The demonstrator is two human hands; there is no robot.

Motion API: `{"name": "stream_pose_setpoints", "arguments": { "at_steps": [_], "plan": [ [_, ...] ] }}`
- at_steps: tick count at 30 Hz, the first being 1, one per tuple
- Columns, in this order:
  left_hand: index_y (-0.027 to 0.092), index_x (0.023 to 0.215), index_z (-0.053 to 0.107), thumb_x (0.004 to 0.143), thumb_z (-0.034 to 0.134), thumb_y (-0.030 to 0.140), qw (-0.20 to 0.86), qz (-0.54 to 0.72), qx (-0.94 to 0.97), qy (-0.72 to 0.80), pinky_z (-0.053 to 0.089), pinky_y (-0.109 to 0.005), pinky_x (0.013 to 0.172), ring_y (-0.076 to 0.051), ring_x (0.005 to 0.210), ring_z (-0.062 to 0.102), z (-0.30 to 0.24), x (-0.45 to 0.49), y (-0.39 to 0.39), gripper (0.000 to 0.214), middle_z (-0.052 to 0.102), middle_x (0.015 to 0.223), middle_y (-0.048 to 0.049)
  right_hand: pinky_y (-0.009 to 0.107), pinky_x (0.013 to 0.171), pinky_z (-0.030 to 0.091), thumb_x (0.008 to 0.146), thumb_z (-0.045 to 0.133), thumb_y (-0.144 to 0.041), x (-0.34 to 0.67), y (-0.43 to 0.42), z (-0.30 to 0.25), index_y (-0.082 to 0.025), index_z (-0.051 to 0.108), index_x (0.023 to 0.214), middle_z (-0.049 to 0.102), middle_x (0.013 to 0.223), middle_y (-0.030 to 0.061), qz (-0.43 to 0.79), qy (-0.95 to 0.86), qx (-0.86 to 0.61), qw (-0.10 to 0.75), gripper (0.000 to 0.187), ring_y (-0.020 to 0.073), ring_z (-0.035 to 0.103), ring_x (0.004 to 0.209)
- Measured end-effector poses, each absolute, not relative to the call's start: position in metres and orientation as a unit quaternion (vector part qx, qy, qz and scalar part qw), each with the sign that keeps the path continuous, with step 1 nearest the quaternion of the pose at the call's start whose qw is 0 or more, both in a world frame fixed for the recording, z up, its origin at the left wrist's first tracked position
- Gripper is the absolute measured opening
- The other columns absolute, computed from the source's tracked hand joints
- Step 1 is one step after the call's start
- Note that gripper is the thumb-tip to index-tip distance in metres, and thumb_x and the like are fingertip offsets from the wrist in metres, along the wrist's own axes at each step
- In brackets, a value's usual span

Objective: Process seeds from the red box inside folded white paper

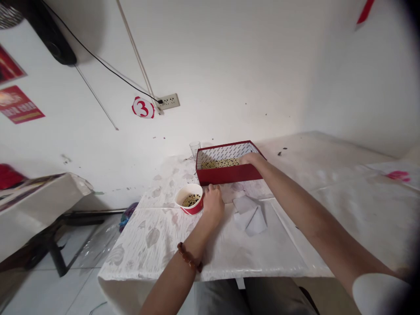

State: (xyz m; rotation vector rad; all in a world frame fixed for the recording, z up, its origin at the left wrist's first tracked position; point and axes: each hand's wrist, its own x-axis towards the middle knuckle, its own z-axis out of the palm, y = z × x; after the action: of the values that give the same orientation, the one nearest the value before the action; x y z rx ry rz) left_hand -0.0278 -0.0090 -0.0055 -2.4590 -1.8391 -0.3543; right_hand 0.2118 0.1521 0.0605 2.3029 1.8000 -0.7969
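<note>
A red box (229, 176) with a white patterned lining stands on the table against the wall. Pale and black grains or beads (223, 163) cover its bottom. My right hand (250, 158) reaches over the front wall into the right part of the box; its fingers are hidden inside. In front of the box, to the left, stands a red and white paper bowl (192, 209) holding some of the same pale and black pieces. My left hand (213, 202) rests on the table just right of the bowl, close to the box front, fingers loosely bent and holding nothing visible.
A clear glass (194, 149) stands behind the box's left end. Folded white paper (251, 215) lies on the patterned tablecloth (157, 253) between my forearms. A power strip (169, 101) with a plugged cord is on the wall. Another table (39, 205) stands at left.
</note>
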Motion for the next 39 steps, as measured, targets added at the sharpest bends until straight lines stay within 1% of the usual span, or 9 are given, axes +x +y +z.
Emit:
{"name": "stream_pose_setpoints", "arguments": {
  "at_steps": [6, 11, 17, 20, 23, 26, 30, 34, 39],
  "plan": [
    [0.014, 0.123, 0.069, 0.096, 0.044, 0.008, -0.038, -0.174, -0.785, -0.593, 0.048, -0.044, 0.099, -0.036, 0.116, 0.061, 0.0, -0.025, -0.013, 0.037, 0.067, 0.119, -0.0214, 0.053, 0.089, 0.06, 0.069, 0.084, -0.02, 0.21, 0.15, 0.06, -0.014, 0.082, 0.084, 0.078, 0.085, 0.018, -0.231, 0.62, 0.749, 0.023, 0.016, 0.0389, 0.077, 0.093],
    [0.014, 0.115, 0.072, 0.093, 0.059, 0.017, -0.096, -0.202, -0.771, -0.596, 0.05, -0.047, 0.097, -0.041, 0.119, 0.062, -0.005, -0.025, -0.017, 0.025, 0.067, 0.12, -0.0242, 0.045, 0.084, 0.058, 0.076, 0.084, -0.03, 0.21, 0.143, 0.058, -0.016, 0.082, 0.086, 0.079, 0.085, 0.0152, -0.186, 0.641, 0.742, -0.061, 0.018, 0.0357, 0.076, 0.093],
    [0.011, 0.128, 0.066, 0.093, 0.045, 0.002, -0.032, -0.118, -0.788, -0.603, 0.051, -0.04, 0.091, -0.035, 0.113, 0.068, -0.002, -0.025, -0.015, 0.042, 0.071, 0.117, -0.0225, 0.034, 0.083, 0.052, 0.096, 0.068, -0.038, 0.208, 0.126, 0.056, -0.018, 0.077, 0.091, 0.079, 0.096, 0.0142, -0.056, 0.66, 0.709, -0.241, 0.023, 0.0289, 0.073, 0.099],
    [0.013, 0.126, 0.065, 0.094, 0.046, 0.003, -0.022, -0.159, -0.784, -0.6, 0.049, -0.039, 0.09, -0.034, 0.111, 0.069, 0.003, -0.025, -0.015, 0.038, 0.071, 0.115, -0.0204, 0.035, 0.087, 0.051, 0.108, 0.047, -0.036, 0.208, 0.111, 0.055, -0.019, 0.071, 0.112, 0.077, 0.114, 0.0147, 0.019, 0.646, 0.681, -0.345, 0.03, 0.0273, 0.069, 0.107],
    [0.017, 0.12, 0.064, 0.094, 0.053, 0.007, -0.045, -0.249, -0.778, -0.575, 0.049, -0.041, 0.092, -0.034, 0.109, 0.068, 0.004, -0.025, -0.015, 0.03, 0.07, 0.115, -0.0183, 0.038, 0.089, 0.052, 0.106, 0.05, -0.034, 0.206, 0.087, 0.051, -0.02, 0.069, 0.107, 0.076, 0.105, 0.0121, 0.086, 0.647, 0.571, -0.498, 0.024, 0.0263, 0.068, 0.099],
    [0.021, 0.109, 0.063, 0.095, 0.056, 0.012, -0.13, -0.384, -0.759, -0.509, 0.049, -0.041, 0.094, -0.03, 0.105, 0.067, 0.002, -0.024, -0.012, 0.019, 0.07, 0.111, -0.0138, 0.037, 0.083, 0.054, 0.105, 0.055, -0.036, 0.198, 0.053, 0.037, -0.022, 0.068, 0.101, 0.075, 0.1, 0.0086, 0.081, 0.665, 0.46, -0.583, 0.02, 0.0237, 0.067, 0.088],
    [0.023, 0.096, 0.06, 0.092, 0.07, 0.028, -0.364, -0.547, -0.636, -0.404, 0.053, -0.035, 0.09, -0.022, 0.095, 0.069, -0.002, -0.016, -0.005, 0.012, 0.071, 0.101, -0.0078, 0.036, 0.08, 0.055, 0.105, 0.06, -0.038, 0.186, 0.002, 0.008, -0.024, 0.069, 0.101, 0.075, 0.099, 0.0056, -0.005, 0.699, 0.42, -0.578, 0.017, 0.0222, 0.069, 0.086],
    [0.021, 0.086, 0.058, 0.073, 0.09, 0.039, -0.607, -0.552, -0.467, -0.33, 0.058, -0.038, 0.089, -0.02, 0.084, 0.074, -0.003, -0.009, -0.006, 0.038, 0.073, 0.092, -0.0036, 0.034, 0.074, 0.055, 0.104, 0.063, -0.039, 0.175, -0.031, -0.011, -0.025, 0.07, 0.102, 0.074, 0.095, 0.0038, -0.091, 0.706, 0.413, -0.568, 0.015, 0.0202, 0.068, 0.081],
    [0.018, 0.094, 0.073, 0.065, 0.098, 0.038, -0.702, -0.512, -0.393, -0.301, 0.059, -0.031, 0.082, -0.016, 0.08, 0.072, -0.003, -0.006, -0.014, 0.043, 0.075, 0.088, -0.0023, 0.034, 0.074, 0.055, 0.102, 0.066, -0.038, 0.166, -0.038, -0.012, -0.025, 0.072, 0.1, 0.073, 0.092, 0.004, -0.148, 0.708, 0.394, -0.567, 0.015, 0.0201, 0.068, 0.081]
  ]
}}
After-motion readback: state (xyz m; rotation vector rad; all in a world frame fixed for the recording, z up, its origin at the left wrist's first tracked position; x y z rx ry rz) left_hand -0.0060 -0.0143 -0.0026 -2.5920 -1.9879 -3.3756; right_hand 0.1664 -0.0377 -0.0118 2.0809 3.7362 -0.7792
